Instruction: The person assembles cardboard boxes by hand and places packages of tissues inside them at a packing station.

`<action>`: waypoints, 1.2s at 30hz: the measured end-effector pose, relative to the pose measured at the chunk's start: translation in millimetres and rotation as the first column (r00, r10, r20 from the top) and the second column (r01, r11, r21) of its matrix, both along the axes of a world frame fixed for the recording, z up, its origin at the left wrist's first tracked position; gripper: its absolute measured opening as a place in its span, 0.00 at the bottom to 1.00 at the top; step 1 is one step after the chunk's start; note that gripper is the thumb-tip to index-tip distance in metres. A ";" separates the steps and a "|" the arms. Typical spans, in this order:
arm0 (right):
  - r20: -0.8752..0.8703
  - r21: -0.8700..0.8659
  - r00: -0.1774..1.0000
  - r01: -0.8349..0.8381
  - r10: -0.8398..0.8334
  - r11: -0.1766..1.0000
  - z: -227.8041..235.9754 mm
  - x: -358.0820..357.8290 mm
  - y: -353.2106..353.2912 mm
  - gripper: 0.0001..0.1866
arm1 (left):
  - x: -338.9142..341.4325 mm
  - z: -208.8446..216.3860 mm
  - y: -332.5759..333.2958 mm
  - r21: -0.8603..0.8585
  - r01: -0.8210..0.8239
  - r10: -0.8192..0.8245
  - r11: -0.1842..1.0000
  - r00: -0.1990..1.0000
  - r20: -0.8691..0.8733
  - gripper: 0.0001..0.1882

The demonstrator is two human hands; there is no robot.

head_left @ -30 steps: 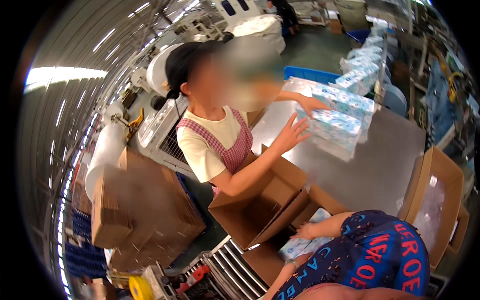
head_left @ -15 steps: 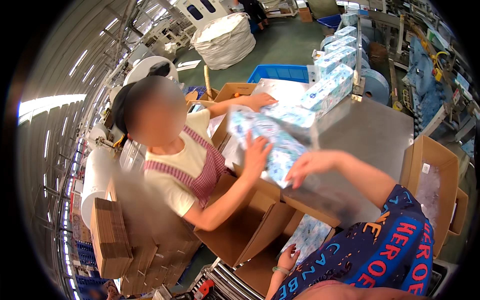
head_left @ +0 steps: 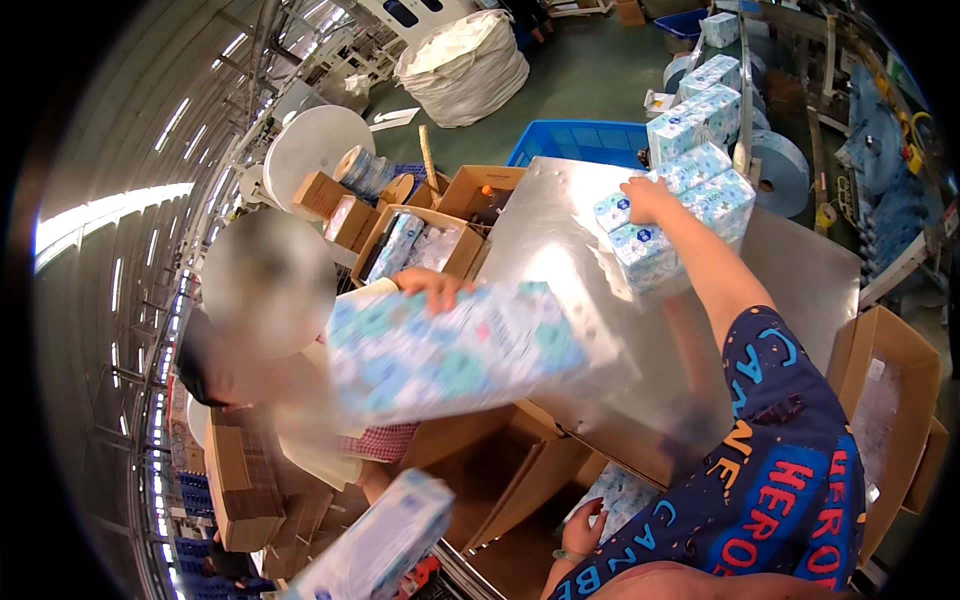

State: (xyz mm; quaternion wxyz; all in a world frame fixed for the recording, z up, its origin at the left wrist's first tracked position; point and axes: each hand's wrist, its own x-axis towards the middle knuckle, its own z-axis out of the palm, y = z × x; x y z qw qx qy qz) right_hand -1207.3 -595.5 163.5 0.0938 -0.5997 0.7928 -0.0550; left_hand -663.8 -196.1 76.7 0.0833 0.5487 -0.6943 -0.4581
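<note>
A: Right hand [head_left: 650, 198] is stretched out to the tissue packs [head_left: 680, 215] stacked at the far side of the metal desk [head_left: 560, 240]. It rests on top of the nearest pack; I can't tell whether the fingers are spread or curled, they're hidden over the pack's far side.

B: Left hand?

A: Left hand [head_left: 585, 525] is low, beside the near edge of the desk, fingers loosely curled on a pack [head_left: 625, 495] sitting in the open carton [head_left: 520, 480] below. Touching it, not clearly gripping.

B: Advice for the pull?

A: My read: hook the fingers over the far edge of the pack and drag it straight toward the near edge. The stack looks loose, so take one bundle and keep the neighbours from tipping.

B: Anything in the way?

A: A co-worker across the desk's left corner is swinging a big wrapped bundle [head_left: 450, 350] over that corner, one hand [head_left: 430, 288] on its top edge. Blurred, so in motion. I'd keep the right arm's path on the right half of the desk, clear of that bundle.
</note>
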 end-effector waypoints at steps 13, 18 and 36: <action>0.106 0.271 0.630 -0.762 0.769 0.588 7.7 116.7 90.5 0.39 | -116.8 86.2 -62.8 -0.774 0.195 -0.089 0.602 0.980 0.177 0.24; 0.392 -0.169 0.608 -0.690 0.691 0.703 20.8 115.4 197.1 0.38 | -187.1 91.0 -91.9 -0.675 0.286 -0.145 0.680 0.955 0.259 0.46; 0.000 -0.215 0.988 0.149 -0.153 0.965 -6.4 177.1 351.8 0.49 | -80.1 160.6 -99.4 0.112 -0.057 0.125 0.992 0.582 -0.804 0.51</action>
